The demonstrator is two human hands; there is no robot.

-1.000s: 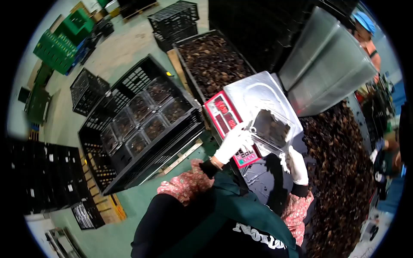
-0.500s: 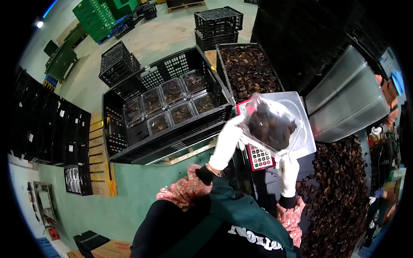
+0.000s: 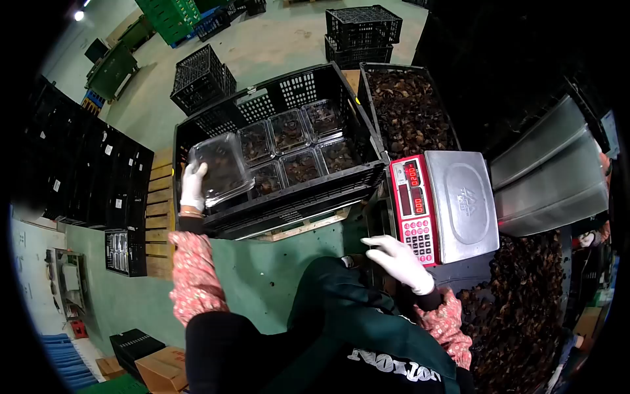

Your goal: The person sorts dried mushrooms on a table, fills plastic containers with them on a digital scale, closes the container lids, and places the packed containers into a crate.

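Note:
My left hand (image 3: 193, 185), in a white glove, grips a clear plastic box (image 3: 222, 167) by its near left side. Dark brown pieces, perhaps mushrooms, show through its plastic. The box is tilted over the left end of a large black crate (image 3: 308, 200). Inside that crate, several similar filled boxes (image 3: 289, 131) lie in rows. My right hand (image 3: 401, 261), also gloved, holds nothing, its fingers stretched out and apart. It is beside the red keypad of a scale (image 3: 462, 203), whose metal plate is bare and whose red digits are lit.
Behind the scale stands a bin (image 3: 410, 108) of loose dark pieces; more of them form a pile (image 3: 518, 308) at lower right. Grey tubs (image 3: 551, 177) lean at right. Black crates (image 3: 361, 29) are stacked behind, and a wooden pallet (image 3: 159, 217) lies at left. Part of another person shows at far right.
The clear box has gone from above the scale leftward to the black crate, now in my left hand alone. My right hand has let go and moved slightly left. The view has shifted.

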